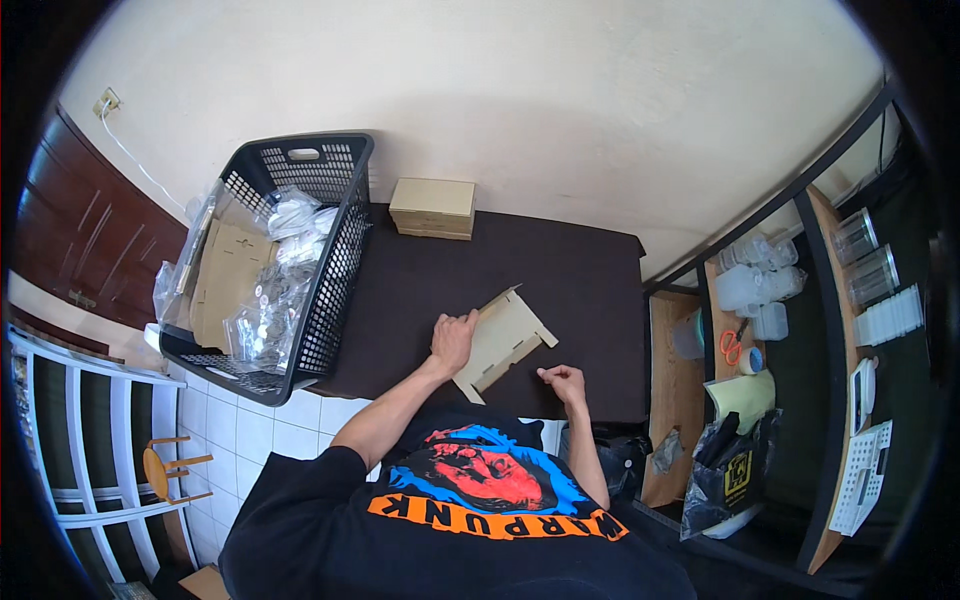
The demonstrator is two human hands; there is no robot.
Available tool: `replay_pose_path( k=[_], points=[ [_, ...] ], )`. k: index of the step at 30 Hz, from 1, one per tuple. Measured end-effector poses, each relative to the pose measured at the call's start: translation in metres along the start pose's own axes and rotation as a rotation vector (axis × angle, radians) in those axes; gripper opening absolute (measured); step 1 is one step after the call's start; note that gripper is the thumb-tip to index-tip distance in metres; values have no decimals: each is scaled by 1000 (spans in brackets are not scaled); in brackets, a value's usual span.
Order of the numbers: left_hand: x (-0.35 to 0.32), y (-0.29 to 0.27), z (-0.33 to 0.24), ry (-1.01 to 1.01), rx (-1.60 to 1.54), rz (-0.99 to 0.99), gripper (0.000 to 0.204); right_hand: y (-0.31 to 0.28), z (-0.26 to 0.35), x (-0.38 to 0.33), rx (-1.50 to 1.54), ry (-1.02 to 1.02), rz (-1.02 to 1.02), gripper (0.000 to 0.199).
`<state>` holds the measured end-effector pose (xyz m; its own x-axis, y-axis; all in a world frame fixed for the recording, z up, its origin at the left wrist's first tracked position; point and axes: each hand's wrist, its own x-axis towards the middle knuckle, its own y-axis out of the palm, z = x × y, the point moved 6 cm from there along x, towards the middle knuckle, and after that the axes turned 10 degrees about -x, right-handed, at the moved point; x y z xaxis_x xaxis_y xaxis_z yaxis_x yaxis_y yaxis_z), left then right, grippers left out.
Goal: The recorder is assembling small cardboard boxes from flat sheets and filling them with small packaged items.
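The panel, a pale slotted board, is lying flat on the dark tabletop, near its front edge and directly ahead of the person. Its long axis is running diagonally, from the near end by the front edge up toward the far right.

The left hand is resting on the panel's left edge, fingers curled over it and pressing it down; this grip is closed on the board. The panel is therefore lying to the right of that grip, touching it.

The right hand is sitting just off the panel's near right side, apart from it, fingers loosely curled and holding nothing visible. The left hand is the nearer one.

Farther out, a stack of similar boards is lying at the tabletop's far edge, well apart. A black basket with bagged parts is standing at the left end.
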<state>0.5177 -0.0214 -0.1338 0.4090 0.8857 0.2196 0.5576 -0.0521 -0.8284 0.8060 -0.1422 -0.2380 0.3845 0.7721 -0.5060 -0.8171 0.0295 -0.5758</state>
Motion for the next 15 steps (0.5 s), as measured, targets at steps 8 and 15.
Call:
replay_pose_path(
  k=[8, 15],
  points=[
    [35, -2, 30, -231, -351, 178, 38, -10, 47, -35, -293, -340, -457, 17],
    [22, 2, 21, -359, -612, 255, 65, 50, 136, -47, -566, -813, -283, 43]
  ],
)
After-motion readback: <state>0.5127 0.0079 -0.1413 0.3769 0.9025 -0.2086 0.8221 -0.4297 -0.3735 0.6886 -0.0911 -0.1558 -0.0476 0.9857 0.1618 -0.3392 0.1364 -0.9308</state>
